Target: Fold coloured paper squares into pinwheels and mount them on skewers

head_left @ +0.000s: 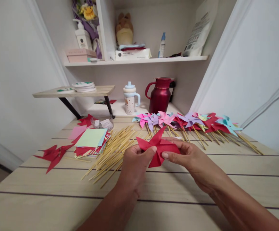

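Observation:
Both hands hold a red paper pinwheel (158,143) above the table, with no stick visible on it. My left hand (136,160) pinches its left side, thumb pressed near the middle. On the right side, the thumb and fingers of my right hand (184,153) grip a blade. Just left of my left hand lies a loose pile of thin wooden sticks (112,150). Behind my right hand, a row of pinwheels on sticks (189,120) in pink, purple, red and blue lies along the table's back.
At the left are stacked paper squares (91,138), a red folded paper shape (55,155) and a clear plastic container (103,123). A small raised shelf (101,90), a cup (129,101) and a dark red jug (160,96) stand at the back.

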Available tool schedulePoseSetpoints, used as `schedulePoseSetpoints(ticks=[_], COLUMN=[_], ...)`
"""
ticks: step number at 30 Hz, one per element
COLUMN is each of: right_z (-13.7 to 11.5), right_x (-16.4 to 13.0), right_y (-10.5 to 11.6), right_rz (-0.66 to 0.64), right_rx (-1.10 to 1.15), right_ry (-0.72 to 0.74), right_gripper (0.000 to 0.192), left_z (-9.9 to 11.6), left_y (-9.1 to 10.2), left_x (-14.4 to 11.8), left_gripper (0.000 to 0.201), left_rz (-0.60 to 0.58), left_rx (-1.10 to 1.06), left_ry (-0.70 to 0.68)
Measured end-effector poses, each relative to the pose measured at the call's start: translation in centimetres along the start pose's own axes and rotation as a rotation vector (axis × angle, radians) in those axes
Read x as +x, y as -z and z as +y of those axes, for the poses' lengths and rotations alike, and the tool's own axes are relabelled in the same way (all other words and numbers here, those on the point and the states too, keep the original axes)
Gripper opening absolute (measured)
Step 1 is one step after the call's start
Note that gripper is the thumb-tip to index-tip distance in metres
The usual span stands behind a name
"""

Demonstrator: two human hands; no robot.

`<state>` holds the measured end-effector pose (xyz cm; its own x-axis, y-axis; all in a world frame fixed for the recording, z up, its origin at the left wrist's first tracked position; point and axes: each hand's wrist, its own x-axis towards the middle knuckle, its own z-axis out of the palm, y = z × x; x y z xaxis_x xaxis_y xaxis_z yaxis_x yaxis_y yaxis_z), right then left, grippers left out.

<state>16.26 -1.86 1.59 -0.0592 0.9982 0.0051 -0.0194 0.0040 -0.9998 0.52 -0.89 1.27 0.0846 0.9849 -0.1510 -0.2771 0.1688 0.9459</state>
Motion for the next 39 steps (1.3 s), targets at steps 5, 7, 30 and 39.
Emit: schedulePoseSetpoints(ticks=[5,7,30,39], right_z=[0.1,0.0,0.6,0.7], right_x=[-0.1,-0.1,0.1,0.1], right_y=[-0.1,-0.1,0.0,0.0], right_rz=[-0.055,-0.071,0.080,0.047], right_rx=[0.004,0.001,0.035,0.122], right_ry=[-0.006,-0.017,-0.017,-0.037], right_gripper=[0.038,0.035,0.017,0.018], left_z=[0.0,0.1,0.1,-0.3], left_y=[0.0,-0.1,-0.4,0.0], left_x=[-0.1,-0.1,-1.6,-0.9], left_gripper=[0.012,0.012,0.023,0.022], left_rz=[-0.004,-0.009,-0.152,-0.174], left_rx=[-0.004,-0.020,-0.097,-0.085], left_ry=[0.015,0.032,-0.019,-0.012])
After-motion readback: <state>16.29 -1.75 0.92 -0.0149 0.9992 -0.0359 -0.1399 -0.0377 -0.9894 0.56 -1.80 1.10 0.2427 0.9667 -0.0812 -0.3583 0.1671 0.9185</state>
